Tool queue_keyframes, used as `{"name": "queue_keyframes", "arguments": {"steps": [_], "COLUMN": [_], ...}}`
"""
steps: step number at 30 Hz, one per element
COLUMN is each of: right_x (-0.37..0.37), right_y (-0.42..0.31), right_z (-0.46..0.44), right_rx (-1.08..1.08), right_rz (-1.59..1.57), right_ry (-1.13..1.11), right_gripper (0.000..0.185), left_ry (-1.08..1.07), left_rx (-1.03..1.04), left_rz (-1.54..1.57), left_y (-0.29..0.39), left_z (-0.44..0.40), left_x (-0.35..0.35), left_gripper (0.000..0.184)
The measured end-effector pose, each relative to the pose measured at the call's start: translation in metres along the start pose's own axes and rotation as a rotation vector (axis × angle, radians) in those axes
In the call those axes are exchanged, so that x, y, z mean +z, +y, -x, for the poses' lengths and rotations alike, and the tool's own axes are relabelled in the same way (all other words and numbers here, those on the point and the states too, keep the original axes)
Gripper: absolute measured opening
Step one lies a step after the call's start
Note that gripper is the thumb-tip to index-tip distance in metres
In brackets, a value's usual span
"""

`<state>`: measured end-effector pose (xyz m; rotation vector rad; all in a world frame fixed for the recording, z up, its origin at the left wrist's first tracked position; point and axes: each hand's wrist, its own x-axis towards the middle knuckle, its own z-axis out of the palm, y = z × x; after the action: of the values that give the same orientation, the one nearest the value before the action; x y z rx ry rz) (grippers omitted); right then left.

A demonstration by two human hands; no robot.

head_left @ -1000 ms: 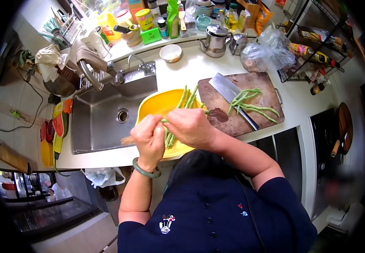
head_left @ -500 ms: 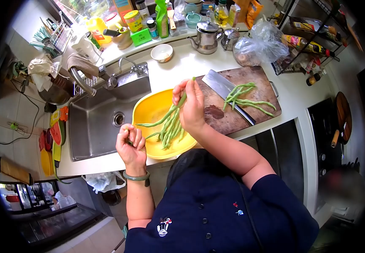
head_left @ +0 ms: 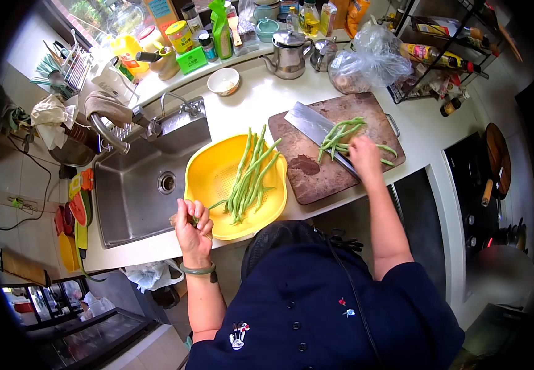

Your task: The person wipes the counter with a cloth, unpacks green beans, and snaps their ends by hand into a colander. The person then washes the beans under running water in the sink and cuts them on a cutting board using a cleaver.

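Note:
Several long green beans (head_left: 248,179) lie in a yellow colander (head_left: 208,169) at the counter's front edge. By its left rim is my left hand (head_left: 194,228), fingers curled closed; what they hold is too small to make out. My right hand (head_left: 364,155) is over the wooden cutting board (head_left: 307,185), its fingers at the pile of green beans (head_left: 343,134) there, slightly blurred. A cleaver (head_left: 311,122) lies flat on the board, its handle partly hidden beneath the beans and my right hand.
A steel sink (head_left: 137,203) with a faucet is left of the colander. Behind stand a small white bowl (head_left: 223,81), a metal kettle (head_left: 288,55) and a plastic bag (head_left: 372,58). A black rack (head_left: 442,37) stands at the right.
My right hand has moved from above the colander to the beans on the board. The bean it held now lies among those in the colander. My left hand stays closed by the rim.

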<state>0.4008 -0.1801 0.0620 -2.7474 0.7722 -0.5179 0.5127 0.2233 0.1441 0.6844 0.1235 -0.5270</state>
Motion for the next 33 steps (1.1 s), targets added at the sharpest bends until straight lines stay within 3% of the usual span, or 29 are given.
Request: {"name": "queue_keyframes", "arguments": {"steps": [5, 8, 12, 16, 18, 20, 25, 27, 33], "right_x": [-0.010, -0.007, -0.020, -0.007, 0.004, 0.010, 0.001, 0.007, 0.006], "right_y": [0.050, 0.063, 0.057, 0.048, 0.053, 0.061, 0.050, 0.041, 0.041], "right_z": [0.021, 0.020, 0.013, 0.012, 0.014, 0.013, 0.005, 0.004, -0.010], "right_rx": [0.063, -0.071, -0.072, -0.033, -0.125, -0.056, -0.143, -0.304, -0.356], "right_rz": [0.121, 0.139, 0.122, 0.106, 0.107, 0.139, -0.032, 0.000, -0.022], "right_ry": [-0.017, -0.073, -0.072, -0.239, -0.138, -0.164, -0.143, -0.135, -0.161], "right_gripper": [0.008, 0.009, 0.014, 0.013, 0.012, 0.013, 0.013, 0.013, 0.012], "left_ry": [-0.035, -0.047, -0.075, -0.085, -0.097, -0.102, -0.085, -0.104, -0.111], "left_rx": [-0.044, -0.054, -0.074, -0.086, -0.084, -0.089, -0.084, -0.096, -0.116], "left_rz": [0.002, -0.022, -0.077, -0.074, -0.070, -0.106, -0.118, -0.136, -0.202], "left_y": [-0.003, -0.007, -0.007, -0.013, -0.014, -0.013, -0.015, -0.020, -0.023], "left_z": [-0.001, -0.002, -0.003, -0.002, 0.000, 0.001, 0.001, 0.002, 0.004], "left_x": [0.009, 0.016, 0.017, 0.025, 0.028, 0.027, 0.027, 0.031, 0.033], "left_gripper": [0.033, 0.033, 0.031, 0.030, 0.029, 0.029, 0.028, 0.028, 0.027]}}
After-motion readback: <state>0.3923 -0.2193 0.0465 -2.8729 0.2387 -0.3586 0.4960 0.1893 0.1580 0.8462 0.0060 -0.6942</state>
